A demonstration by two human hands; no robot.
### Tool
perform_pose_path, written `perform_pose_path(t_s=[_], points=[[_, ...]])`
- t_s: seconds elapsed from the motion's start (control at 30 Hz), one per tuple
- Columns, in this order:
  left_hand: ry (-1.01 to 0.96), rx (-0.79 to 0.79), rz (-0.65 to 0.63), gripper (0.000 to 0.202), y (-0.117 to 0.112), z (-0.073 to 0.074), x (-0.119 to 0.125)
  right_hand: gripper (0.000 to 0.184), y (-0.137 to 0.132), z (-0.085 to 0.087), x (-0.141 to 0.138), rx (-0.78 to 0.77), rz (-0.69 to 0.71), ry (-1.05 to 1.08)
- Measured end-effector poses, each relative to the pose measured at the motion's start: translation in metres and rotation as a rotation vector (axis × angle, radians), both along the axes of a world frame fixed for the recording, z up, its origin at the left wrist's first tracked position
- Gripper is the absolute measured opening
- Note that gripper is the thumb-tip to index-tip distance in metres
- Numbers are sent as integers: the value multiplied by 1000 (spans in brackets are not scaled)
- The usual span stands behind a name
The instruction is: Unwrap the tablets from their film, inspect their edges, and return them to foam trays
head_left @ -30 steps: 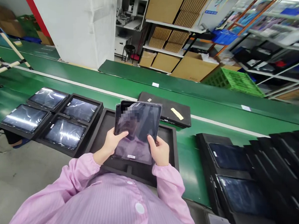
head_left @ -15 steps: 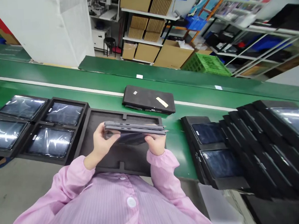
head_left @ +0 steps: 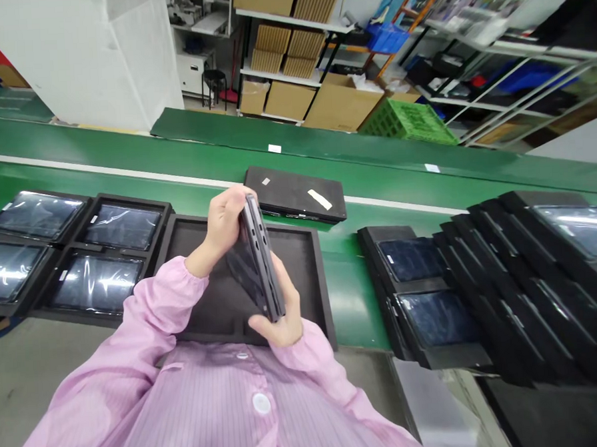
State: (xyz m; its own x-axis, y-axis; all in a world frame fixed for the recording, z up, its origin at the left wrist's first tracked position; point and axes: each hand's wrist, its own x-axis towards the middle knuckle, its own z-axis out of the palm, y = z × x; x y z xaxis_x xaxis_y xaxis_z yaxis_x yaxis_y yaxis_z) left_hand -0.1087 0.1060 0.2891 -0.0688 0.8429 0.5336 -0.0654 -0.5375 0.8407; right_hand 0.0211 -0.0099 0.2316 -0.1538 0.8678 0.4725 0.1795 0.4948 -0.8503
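Two thin tablet-like devices, pressed together face to face or back to back, are held on edge above a black foam tray. Slots and port openings show along their grey edges. My left hand is closed around the far end. Around the near end my right hand is closed, thumb at the lower corner. One dark, glossy screen faces left and is partly shaded. The tray below has raised rims and shows bare black foam around the devices.
Foam trays with film-covered screens lie on the left. On the right stand a tray with two screens and a leaning stack of black trays. A black foam block lies beyond, on the green bench.
The pair of devices has turned from lying crosswise to pointing away from me. My left hand has moved up and away, my right hand down and nearer. The view has shifted slightly.
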Motion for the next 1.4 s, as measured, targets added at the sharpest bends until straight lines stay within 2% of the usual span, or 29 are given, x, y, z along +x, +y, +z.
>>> perform_pose_path(t_s=[0.03,0.1,0.23,0.37,0.6,0.83,1.4], points=[[14,-7,1,61,2,0,1,86,1,7,5,-21,89,2],[43,-4,23,58,2,1,3,74,4,21,14,-62,177,62],[89,-5,-32,52,-6,5,6,33,5,39,16,-160,41,174],[110,-29,-99,55,-10,8,10,20,2,46,8,-176,-57,210],[37,-19,-191,56,-9,6,12,21,0,48,6,-142,-95,199],[42,-17,-172,57,-10,4,11,23,0,46,4,-134,-94,191],[-24,26,-229,47,-16,3,11,32,-1,45,3,-97,-106,184]])
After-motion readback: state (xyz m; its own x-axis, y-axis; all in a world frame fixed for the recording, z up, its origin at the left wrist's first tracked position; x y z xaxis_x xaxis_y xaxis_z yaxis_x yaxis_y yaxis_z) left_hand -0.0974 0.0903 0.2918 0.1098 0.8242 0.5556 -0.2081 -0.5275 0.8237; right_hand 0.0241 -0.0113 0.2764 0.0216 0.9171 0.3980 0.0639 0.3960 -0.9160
